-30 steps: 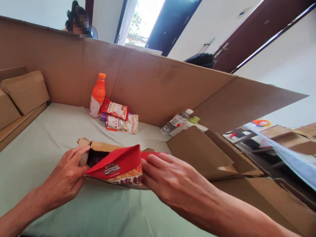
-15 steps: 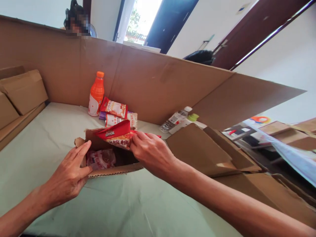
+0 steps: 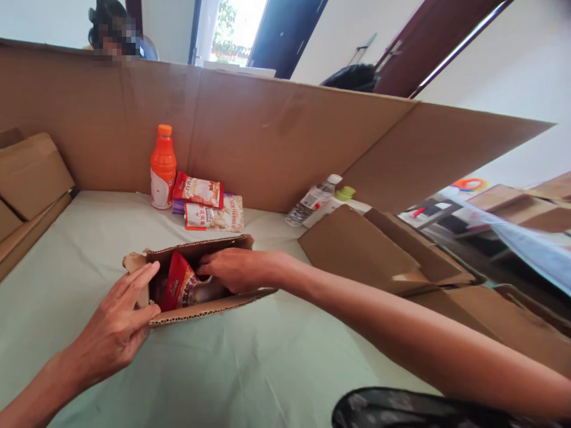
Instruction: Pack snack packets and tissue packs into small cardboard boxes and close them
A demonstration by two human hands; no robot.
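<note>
Red-topped, a packet [image 3: 175, 284] is contained in the open box [image 3: 214, 308], touched by the left hand [image 3: 118, 318], fingers spread; whether the packet is pinched by the right hand [image 3: 236, 269], inside, cannot be told.

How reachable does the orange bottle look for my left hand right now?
Probably yes, with a stretch: the left hand would have to leave the box, but the orange bottle stands upright beyond it, left of the snack packets, with seemingly only cloth between.
</note>
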